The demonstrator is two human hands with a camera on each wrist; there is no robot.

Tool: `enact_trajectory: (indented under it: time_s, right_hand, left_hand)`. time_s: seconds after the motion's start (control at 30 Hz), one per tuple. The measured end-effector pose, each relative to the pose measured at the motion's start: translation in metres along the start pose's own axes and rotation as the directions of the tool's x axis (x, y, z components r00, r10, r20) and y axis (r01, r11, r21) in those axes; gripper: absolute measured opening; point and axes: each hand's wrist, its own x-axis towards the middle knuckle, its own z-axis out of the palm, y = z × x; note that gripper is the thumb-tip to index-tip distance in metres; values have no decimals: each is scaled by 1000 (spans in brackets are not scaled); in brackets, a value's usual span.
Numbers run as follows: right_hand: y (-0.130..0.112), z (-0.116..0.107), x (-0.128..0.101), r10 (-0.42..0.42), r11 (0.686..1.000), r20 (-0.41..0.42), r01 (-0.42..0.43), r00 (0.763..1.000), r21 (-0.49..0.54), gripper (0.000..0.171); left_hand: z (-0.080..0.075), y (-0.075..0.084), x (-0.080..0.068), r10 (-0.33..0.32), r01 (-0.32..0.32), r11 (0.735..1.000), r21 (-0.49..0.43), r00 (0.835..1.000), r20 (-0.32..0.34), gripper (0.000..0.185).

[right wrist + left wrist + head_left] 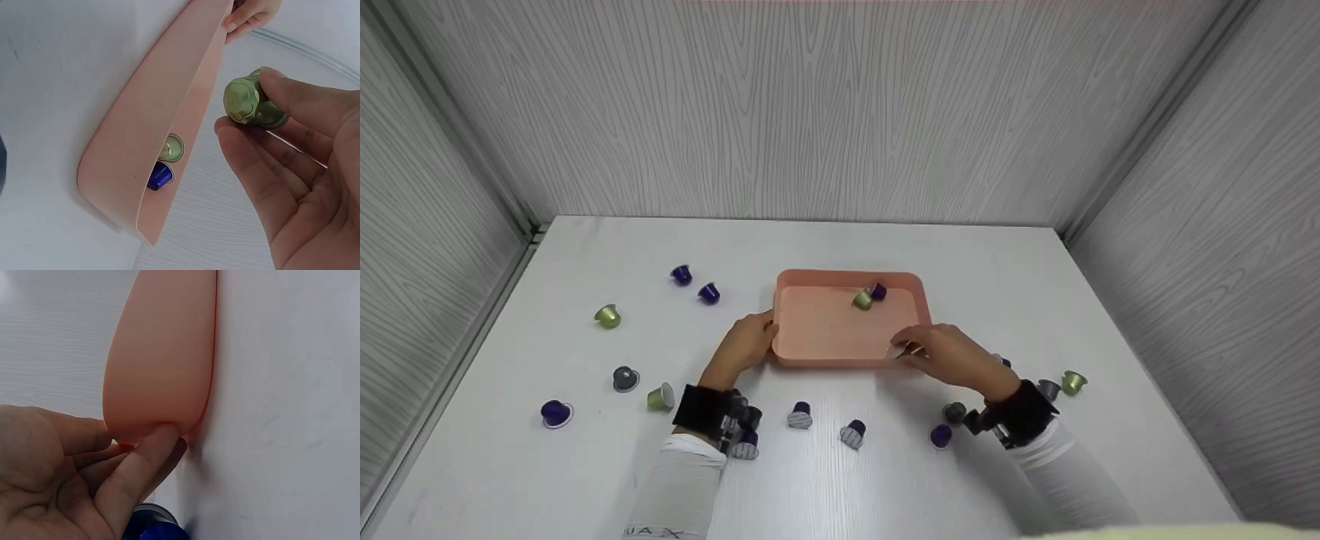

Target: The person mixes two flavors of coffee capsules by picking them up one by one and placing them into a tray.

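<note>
A shallow pink tray [831,322] lies on the table, with a green coffee capsule [862,300] and a purple coffee capsule [877,291] together in its far right part. My left hand [746,341] grips the tray's left end; its fingertips [163,439] touch the wall in the left wrist view. Over the near right corner, my right hand [949,356] pinches green coffee capsules [242,100] between thumb and fingers. Two seem to sit there, one partly behind the other. From the head only a pale lid [895,350] shows at those fingertips.
Left of the tray lie purple capsules [708,293], green capsules [607,316] and a grey capsule [625,379]. More purple ones [853,433] stand in front. Beside the right forearm are grey [1048,389] and green capsules [1073,382]. Panel walls [810,112] enclose the back and sides.
</note>
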Motion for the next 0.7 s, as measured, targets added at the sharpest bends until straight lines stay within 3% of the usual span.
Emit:
enact_trajectory:
  time_s: [0.4,0.7]
  right_hand:
    - [19,-8,27,101,994,-19,-100,995,54,20]
    - [31,-12,50,216,976,-62,-212,974,56,20]
  left_hand:
    - [1,-1,1,-5,5,1000,14,1000,1,42]
    - [1,0,1,-3,3,1000,10,1000,-3,41]
